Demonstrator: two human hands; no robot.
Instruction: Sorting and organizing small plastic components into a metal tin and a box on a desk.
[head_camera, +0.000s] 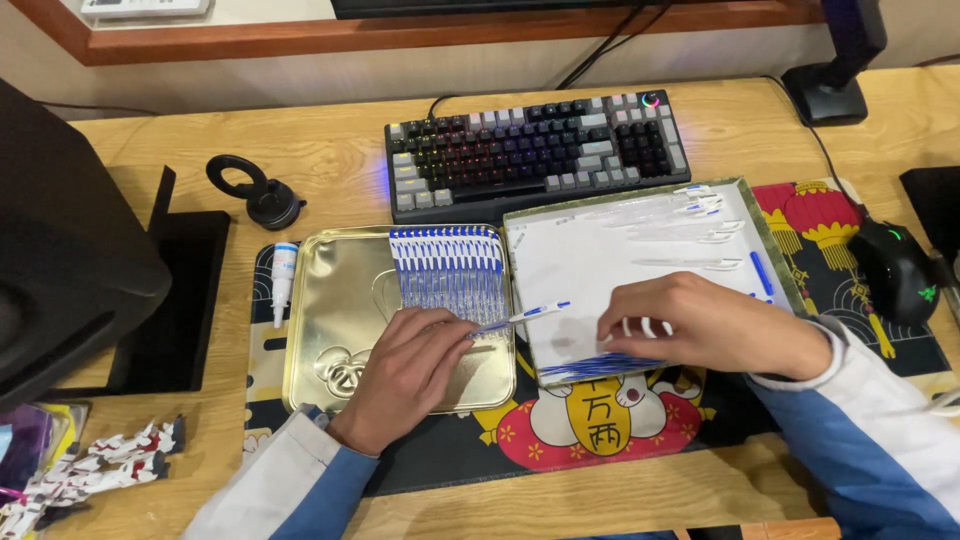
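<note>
The left hand (405, 365) rests on the near right part of a shallow gold tin tray (335, 300), its fingertips pinched together on the nib end of a white and blue pen (525, 313); that grip is clamped on the pen. The pen hangs just above the seam where the gold tray meets a second tray lined in white (580, 270), its long axis running near level across the view, cap end pointing right and slightly away from the person, nib end pointing back toward the left hand. Judging by its lie, it is held crosswise to the row of matching pens (448, 268) that stand side by side in the gold tray with their long axes running away from the person, blue caps at the far end, so each sits snug against the next. The right hand (695, 325) lies palm down on the white tray's near edge, fingers curled over something hidden, so I cannot tell whether it grips anything; clear pen barrels (680, 225) lie loosely near the far side. Beyond both trays on the worktop (330, 140) sits a keyboard (535, 150), with a mouse (900, 270) off to the right.
</note>
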